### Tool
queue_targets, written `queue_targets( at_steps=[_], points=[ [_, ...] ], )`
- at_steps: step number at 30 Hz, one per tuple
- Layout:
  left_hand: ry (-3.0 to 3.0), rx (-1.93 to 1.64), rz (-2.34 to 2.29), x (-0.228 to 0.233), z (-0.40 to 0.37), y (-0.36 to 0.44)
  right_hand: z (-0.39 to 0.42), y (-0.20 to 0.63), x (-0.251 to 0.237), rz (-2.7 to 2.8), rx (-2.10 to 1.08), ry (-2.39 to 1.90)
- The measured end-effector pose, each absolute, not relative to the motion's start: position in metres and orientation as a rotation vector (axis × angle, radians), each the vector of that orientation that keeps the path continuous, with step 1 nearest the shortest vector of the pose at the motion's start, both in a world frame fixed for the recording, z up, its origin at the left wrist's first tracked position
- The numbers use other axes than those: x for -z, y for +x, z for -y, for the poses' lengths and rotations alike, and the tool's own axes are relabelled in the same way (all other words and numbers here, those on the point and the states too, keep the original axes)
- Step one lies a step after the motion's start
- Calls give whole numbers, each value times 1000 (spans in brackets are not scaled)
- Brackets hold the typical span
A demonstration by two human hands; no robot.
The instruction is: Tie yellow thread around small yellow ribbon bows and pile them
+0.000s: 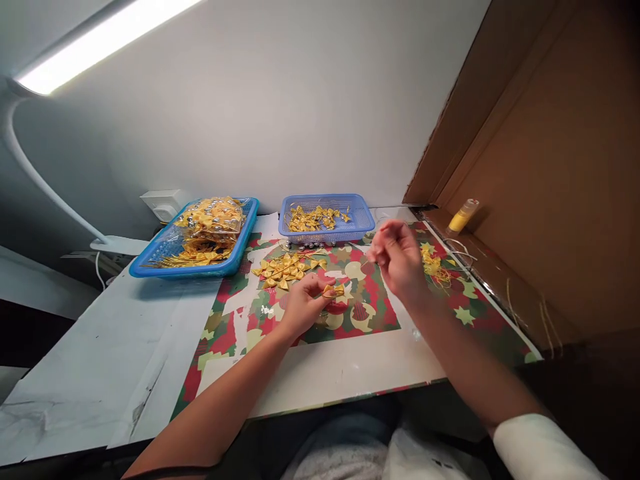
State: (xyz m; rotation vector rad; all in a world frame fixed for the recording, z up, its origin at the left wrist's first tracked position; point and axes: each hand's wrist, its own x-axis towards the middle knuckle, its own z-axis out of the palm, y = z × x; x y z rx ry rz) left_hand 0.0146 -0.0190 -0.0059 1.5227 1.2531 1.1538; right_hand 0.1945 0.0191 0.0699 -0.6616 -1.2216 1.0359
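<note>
My left hand [305,305] pinches a small gold ribbon bow [334,291] between thumb and fingertips, just above the patterned sheet. To the right and higher up is my right hand [400,260], its fingers closed together and slightly blurred; whatever they hold, if anything, is too fine to make out. Behind my left hand lies a loose pile of gold bows [285,268] with thin cord tails. Several small silver beads [315,245] sit near the front of the lilac-blue basket [327,235].
More bows [313,218] lie in that basket. A blue tray [187,270] at left holds bagged bows and beads. Yellow thread scraps [437,267] lie right of my right hand. A yellow tube [463,215] stands by the cardboard wall [550,167]. A lamp [107,43] hangs upper left.
</note>
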Motion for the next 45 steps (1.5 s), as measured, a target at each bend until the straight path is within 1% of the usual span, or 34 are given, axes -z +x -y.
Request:
queue_targets(
  at_steps=[6, 13, 17, 24, 29, 31, 33, 36, 38, 40, 42, 43, 45],
  points=[
    [1475, -1120, -1317, 2, 20, 16, -45, 218, -129, 1310, -813, -632],
    [1372, -1096, -1294, -1, 20, 16, -44, 225, -164, 1330, -778, -550],
    [1337, -1081, -1267, 1, 20, 15, -48, 231, -177, 1308, -776, -431],
    [1399, -1093, -1289, 0, 22, 15, -60, 251, -181, 1378, -581, -549],
    [1349, -1119, -1305, -1, 23, 16, -61, 250, -182, 1362, -644, -485],
    [1292, -1119, -1300, -2, 23, 17, -69, 243, -178, 1348, -726, -510],
    [1188, -1100, -1265, -3, 24, 19, -83, 230, -166, 1387, -853, -640],
    [965, -1021, -1165, -6, 25, 22, -101, 205, -133, 1539, -1101, -944],
    [844, -951, -1108, -7, 26, 22, -105, 190, -106, 1659, -1204, -1183],
    [763, -894, -1080, -9, 27, 21, -103, 179, -83, 1695, -1239, -1221],
    [696, -854, -1067, -11, 28, 20, -94, 175, -66, 1744, -1235, -1223],
    [669, -844, -1062, -11, 28, 20, -88, 175, -60, 1830, -1141, -1219],
    [634, -845, -1061, -12, 29, 20, -71, 178, -55, 1921, -842, -1228]
  ],
)
